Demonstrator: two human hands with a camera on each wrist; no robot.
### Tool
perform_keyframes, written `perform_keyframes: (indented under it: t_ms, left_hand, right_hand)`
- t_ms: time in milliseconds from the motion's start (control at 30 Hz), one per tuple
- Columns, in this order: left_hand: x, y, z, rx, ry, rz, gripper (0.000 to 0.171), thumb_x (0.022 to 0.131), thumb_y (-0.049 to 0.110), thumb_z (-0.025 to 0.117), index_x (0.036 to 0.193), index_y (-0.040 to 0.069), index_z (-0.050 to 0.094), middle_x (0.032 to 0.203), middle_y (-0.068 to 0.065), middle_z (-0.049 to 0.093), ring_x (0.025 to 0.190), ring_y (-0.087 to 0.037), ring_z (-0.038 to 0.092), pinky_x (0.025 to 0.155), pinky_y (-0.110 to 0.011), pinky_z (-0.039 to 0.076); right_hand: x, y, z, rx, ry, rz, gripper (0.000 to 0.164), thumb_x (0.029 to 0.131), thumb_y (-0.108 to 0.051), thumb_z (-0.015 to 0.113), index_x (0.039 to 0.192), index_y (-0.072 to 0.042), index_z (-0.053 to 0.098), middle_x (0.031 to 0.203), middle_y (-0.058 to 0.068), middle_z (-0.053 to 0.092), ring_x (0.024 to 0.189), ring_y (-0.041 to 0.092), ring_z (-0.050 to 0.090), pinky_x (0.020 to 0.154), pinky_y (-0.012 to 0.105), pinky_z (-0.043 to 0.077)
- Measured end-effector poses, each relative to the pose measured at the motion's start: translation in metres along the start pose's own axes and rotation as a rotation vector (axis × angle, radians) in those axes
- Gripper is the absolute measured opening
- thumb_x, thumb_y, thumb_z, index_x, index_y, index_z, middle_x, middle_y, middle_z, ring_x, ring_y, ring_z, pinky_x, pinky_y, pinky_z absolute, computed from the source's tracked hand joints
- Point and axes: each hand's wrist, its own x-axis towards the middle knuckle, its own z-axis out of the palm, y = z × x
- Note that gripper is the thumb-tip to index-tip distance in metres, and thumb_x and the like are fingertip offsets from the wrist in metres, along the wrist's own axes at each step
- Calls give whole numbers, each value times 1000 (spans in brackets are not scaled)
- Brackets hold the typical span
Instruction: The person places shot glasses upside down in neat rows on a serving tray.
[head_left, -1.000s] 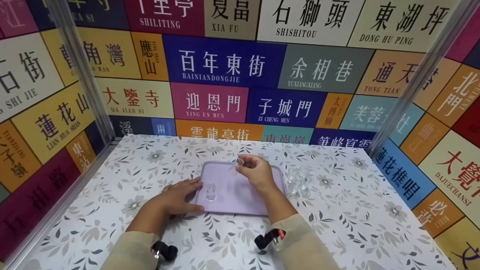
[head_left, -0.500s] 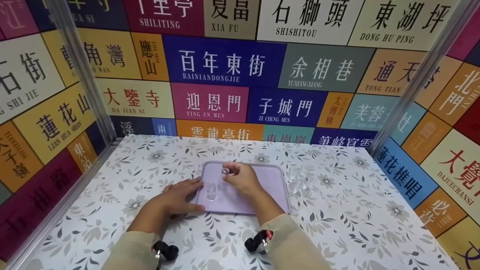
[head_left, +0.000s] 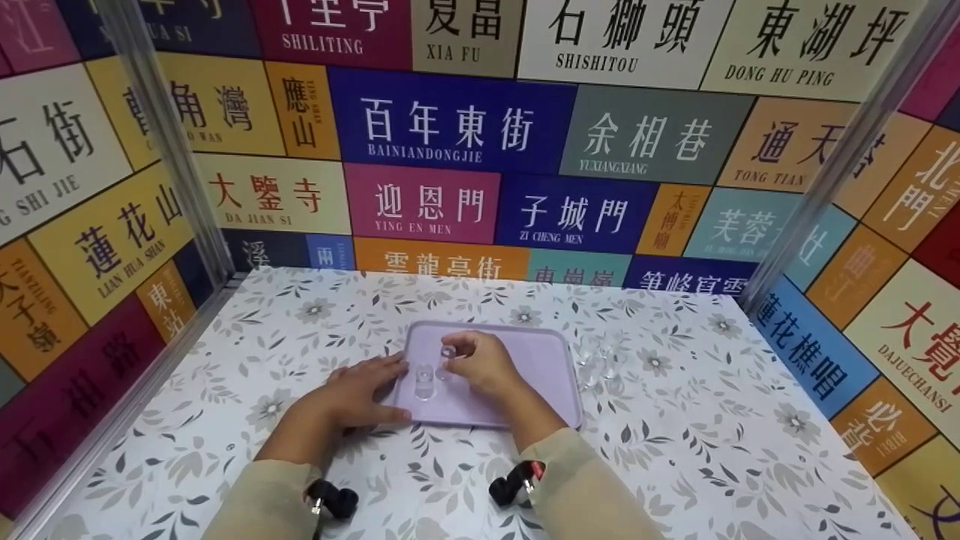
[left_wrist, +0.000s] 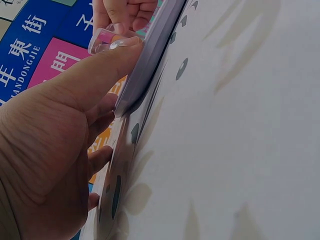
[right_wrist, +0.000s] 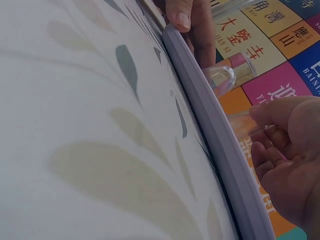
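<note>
A lilac tray (head_left: 540, 375) lies on the table. On its left part stands a small clear glass (head_left: 424, 382), also visible in the right wrist view as a see-through cylinder. My right hand (head_left: 484, 366) pinches a second clear glass (head_left: 448, 351) between thumb and fingers over the tray, just right of the standing one. Whether its base touches the tray is hard to tell. My left hand (head_left: 360, 397) rests at the tray's left edge, fingers spread, thumb along the near rim. In the left wrist view its thumb touches the tray's edge.
Several more clear glasses (head_left: 600, 360) stand close together on the table just right of the tray. A floral cloth (head_left: 712, 442) covers the table. Panels printed with signs (head_left: 450, 124) rise behind and on both sides, with clear corner posts.
My right hand has moved left and down over the tray with the pinched glass, coming close to the standing glass. The left hand has stayed at the tray's edge.
</note>
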Motion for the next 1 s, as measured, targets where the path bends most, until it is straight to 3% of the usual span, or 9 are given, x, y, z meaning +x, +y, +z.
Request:
perform_keyframes:
  t_ms: [400, 600, 833, 1000]
  left_hand:
    - [3, -1, 0, -21, -18, -17, 100, 85, 72, 77, 168, 38, 34, 180, 15, 20, 170, -29, 15, 135, -71, 4]
    - [1, -2, 1, -28, -13, -29, 101, 83, 73, 79, 167, 39, 35, 179, 18, 20, 170, -28, 14, 135, -70, 3]
    - [-1, -5, 2, -48, 11, 15, 101, 83, 70, 80, 167, 32, 38, 180, 14, 22, 169, -31, 16, 134, -72, 3]
    - [0, -6, 4, -57, 8, 9, 102, 82, 71, 81, 167, 34, 38, 179, 17, 21, 170, -29, 15, 135, -70, 1]
  right_hand:
    - [-5, -5, -9, 44, 17, 23, 46, 84, -2, 83, 129, -8, 75, 124, 8, 78, 117, 23, 72, 101, 34, 62]
    - [-11, -11, -29, 84, 43, 18, 49, 87, -6, 86, 134, -7, 73, 134, 11, 75, 128, 30, 70, 107, 37, 61]
    - [-17, -13, -54, 148, 70, -5, 50, 88, -4, 85, 135, -4, 70, 137, 17, 73, 131, 35, 69, 105, 36, 62]
    - [-23, -13, -77, 155, 105, 5, 52, 88, -5, 86, 137, -5, 69, 139, 16, 73, 132, 35, 68, 107, 37, 62]
